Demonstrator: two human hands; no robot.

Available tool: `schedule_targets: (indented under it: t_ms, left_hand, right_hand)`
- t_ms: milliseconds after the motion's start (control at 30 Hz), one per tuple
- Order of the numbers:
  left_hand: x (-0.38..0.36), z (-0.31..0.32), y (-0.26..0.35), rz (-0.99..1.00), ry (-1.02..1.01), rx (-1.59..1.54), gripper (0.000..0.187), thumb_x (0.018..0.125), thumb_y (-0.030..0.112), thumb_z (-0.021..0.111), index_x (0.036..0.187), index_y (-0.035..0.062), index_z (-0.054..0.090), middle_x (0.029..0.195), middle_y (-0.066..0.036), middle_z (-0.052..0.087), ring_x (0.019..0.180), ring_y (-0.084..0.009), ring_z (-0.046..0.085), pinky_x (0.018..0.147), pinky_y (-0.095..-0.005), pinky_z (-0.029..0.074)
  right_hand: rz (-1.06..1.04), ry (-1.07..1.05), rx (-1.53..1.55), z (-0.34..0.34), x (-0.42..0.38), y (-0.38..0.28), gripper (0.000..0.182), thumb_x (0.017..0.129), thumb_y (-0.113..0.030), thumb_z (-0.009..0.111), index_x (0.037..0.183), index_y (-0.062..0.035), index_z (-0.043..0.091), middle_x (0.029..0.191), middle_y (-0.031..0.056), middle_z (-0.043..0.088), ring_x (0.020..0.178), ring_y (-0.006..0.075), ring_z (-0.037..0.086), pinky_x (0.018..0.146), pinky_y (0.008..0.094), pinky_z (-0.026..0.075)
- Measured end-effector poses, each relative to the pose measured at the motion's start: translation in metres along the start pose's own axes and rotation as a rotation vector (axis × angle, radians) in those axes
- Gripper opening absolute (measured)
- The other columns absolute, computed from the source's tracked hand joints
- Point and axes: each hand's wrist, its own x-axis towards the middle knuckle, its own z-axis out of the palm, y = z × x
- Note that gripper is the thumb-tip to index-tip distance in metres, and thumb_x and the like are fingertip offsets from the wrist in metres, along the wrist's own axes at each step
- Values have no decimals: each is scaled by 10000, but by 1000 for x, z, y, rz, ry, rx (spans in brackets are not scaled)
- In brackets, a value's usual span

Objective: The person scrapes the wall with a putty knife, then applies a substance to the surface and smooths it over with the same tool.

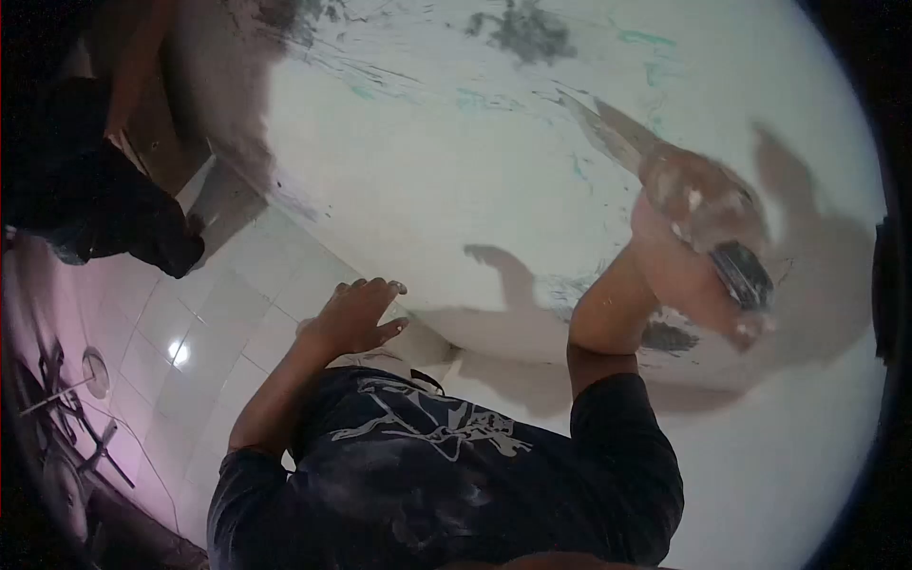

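My right hand (703,204), smeared by motion, is closed round a flat, pale blade-like tool (603,128) that lies against the white wall (399,180). A dark strapped thing (744,275) sits at my right wrist. Low in front of my body, my left hand (356,318) has its fingers apart and holds nothing. Grey smudges (537,33) and greenish marks mottle the wall above the blade, and another dark patch (670,335) shows below my right forearm.
Another person in dark clothes (114,190) is at the upper left. Shiny pale floor tiles (228,304) run along the wall's foot. A fan-like stand with dark legs (95,427) is at the lower left, near a thin cable.
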Motion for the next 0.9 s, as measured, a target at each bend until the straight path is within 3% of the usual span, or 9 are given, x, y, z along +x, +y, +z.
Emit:
schedule_targets:
  t_ms: [33, 100, 233, 267, 433, 567, 633, 700, 900]
  left_hand:
    - [-1, 1, -2, -4, 9, -4, 528, 912, 423, 549, 1315, 95, 458, 1224, -163, 552, 1186, -356, 504, 999, -522, 369]
    - [-2, 5, -3, -71, -54, -79, 527, 906, 418, 559, 1310, 94, 459, 1214, -163, 559, 1171, -360, 517, 992, -524, 375]
    - [-9, 13, -14, -60, -76, 39, 509, 905, 413, 559, 1293, 96, 470, 1200, -157, 567, 1147, -361, 533, 977, -525, 389]
    - [-12, 15, -14, -27, -49, -1, 503, 905, 403, 570, 1283, 83, 483, 1181, -163, 572, 1126, -350, 541, 965, -504, 404]
    - [-17, 3, -14, -64, -84, -37, 507, 904, 393, 581, 1274, 57, 494, 1167, -180, 574, 1114, -346, 544, 958, -489, 418]
    - [-21, 13, -24, -21, 83, -7, 484, 903, 395, 583, 1268, 88, 501, 1144, -160, 580, 1109, -349, 537, 951, -487, 414]
    - [-26, -1, -18, -100, 10, -108, 483, 903, 390, 582, 1269, 86, 499, 1174, -156, 577, 1120, -343, 536, 962, -492, 409]
    - [-28, 4, -19, -123, -34, -80, 478, 905, 384, 581, 1269, 86, 499, 1179, -157, 576, 1124, -341, 536, 963, -493, 409]
    - [-25, 9, -27, -82, -20, -51, 475, 906, 375, 582, 1273, 85, 497, 1183, -162, 573, 1128, -340, 539, 958, -500, 412]
  right_hand:
    - [-2, -9, 5, 6, -4, 5, 662, 772, -696, 550, 962, -66, 623, 756, 78, 500, 670, 219, 432, 633, 412, 346]
    - [-87, 609, -20, 24, -18, 15, 746, 746, -749, 554, 971, -44, 644, 832, 106, 580, 658, 203, 439, 632, 386, 355]
    - [-18, 356, 204, 15, 2, 32, 428, 742, -396, 603, 873, 10, 631, 747, 118, 527, 685, 224, 474, 637, 339, 358]
    - [91, 398, -129, -2, -17, 14, 746, 741, -785, 534, 890, -64, 650, 875, 135, 606, 619, 183, 420, 786, 429, 467]
    - [141, 151, -84, 27, 4, 2, 665, 791, -728, 519, 915, -87, 647, 901, 134, 592, 763, 288, 544, 935, 583, 398]
    - [379, 1162, -190, 25, -91, 88, 687, 766, -652, 611, 1104, -57, 552, 1034, 53, 587, 908, 222, 527, 743, 383, 457]
    - [-25, 451, 21, 41, -27, 40, 659, 794, -698, 513, 946, -71, 650, 841, 89, 563, 702, 234, 474, 658, 454, 351]
    - [19, 284, -84, 48, 13, -2, 684, 763, -714, 488, 819, -44, 615, 691, 85, 482, 584, 194, 352, 569, 386, 252]
    - [-30, 224, -347, 52, 36, -25, 523, 817, -551, 549, 694, -46, 492, 574, 52, 425, 491, 185, 408, 445, 349, 279]
